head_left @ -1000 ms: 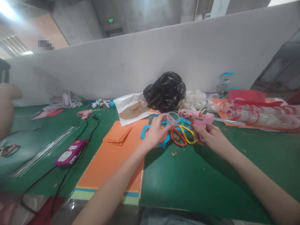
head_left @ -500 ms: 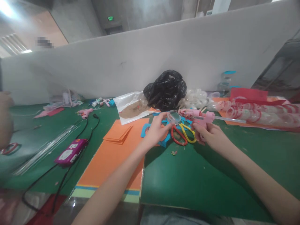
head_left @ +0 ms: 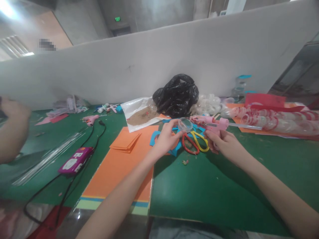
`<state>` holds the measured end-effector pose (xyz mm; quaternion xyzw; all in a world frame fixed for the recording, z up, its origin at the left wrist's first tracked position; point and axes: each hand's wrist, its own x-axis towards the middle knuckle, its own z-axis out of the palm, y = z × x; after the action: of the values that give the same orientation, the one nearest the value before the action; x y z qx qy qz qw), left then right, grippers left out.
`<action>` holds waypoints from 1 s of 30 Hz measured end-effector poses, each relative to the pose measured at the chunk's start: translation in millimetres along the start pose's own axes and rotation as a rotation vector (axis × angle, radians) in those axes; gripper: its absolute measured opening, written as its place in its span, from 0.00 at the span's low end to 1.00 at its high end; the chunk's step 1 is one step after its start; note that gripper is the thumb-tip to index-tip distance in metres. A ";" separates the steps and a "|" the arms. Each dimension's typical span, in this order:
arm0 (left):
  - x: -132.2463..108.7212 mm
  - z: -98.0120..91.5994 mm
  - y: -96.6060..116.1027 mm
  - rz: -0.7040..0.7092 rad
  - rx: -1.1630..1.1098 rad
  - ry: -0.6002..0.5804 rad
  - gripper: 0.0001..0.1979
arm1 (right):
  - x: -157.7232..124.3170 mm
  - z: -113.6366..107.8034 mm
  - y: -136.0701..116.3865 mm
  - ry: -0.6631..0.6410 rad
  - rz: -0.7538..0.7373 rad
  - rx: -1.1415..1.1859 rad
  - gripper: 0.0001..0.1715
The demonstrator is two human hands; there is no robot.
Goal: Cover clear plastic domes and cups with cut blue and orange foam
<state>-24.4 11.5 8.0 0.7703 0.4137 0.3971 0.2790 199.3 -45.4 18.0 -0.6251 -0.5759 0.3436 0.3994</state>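
Observation:
Between thumb and fingers, my left hand [head_left: 167, 137] grips a small clear plastic cup [head_left: 185, 124] by its side, the round opening tilted up. My right hand [head_left: 223, 142] is wrapped round the handle of a pink hot glue gun [head_left: 208, 122]. A long clear glue stick [head_left: 245, 126] juts from the gun's back end, and its nozzle meets or nearly meets the cup's edge; I cannot tell whether they touch. Below both lie scissors with one red and one yellow handle [head_left: 200, 142], on top of cut blue paper [head_left: 155, 136].
Orange sheets [head_left: 119, 172] lie left of centre. Behind are a bag of brown grains [head_left: 142, 118], a black plastic bag [head_left: 176, 94] and several clear cups with red rims [head_left: 271, 121]. To the left are a purple box with cables [head_left: 76, 161], another pink glue gun [head_left: 90, 119] and a co-worker's arm [head_left: 15, 129].
My hands, the cup and the glue gun have stayed almost still. At the left edge the co-worker's arm has come further into view, and the red-handled tool beside it no longer shows.

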 end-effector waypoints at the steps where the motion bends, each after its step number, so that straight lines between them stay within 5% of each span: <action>1: 0.0 0.1 -0.1 0.002 -0.002 0.002 0.16 | 0.0 0.2 -0.4 -0.001 0.004 0.012 0.34; 30: -0.7 0.0 -0.7 -0.013 -0.040 -0.009 0.17 | 1.4 -0.6 6.8 -0.023 -0.017 0.024 0.29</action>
<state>-24.9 11.2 7.2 0.7635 0.4096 0.4000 0.2989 203.1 -44.2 12.3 -0.6116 -0.5813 0.3542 0.4031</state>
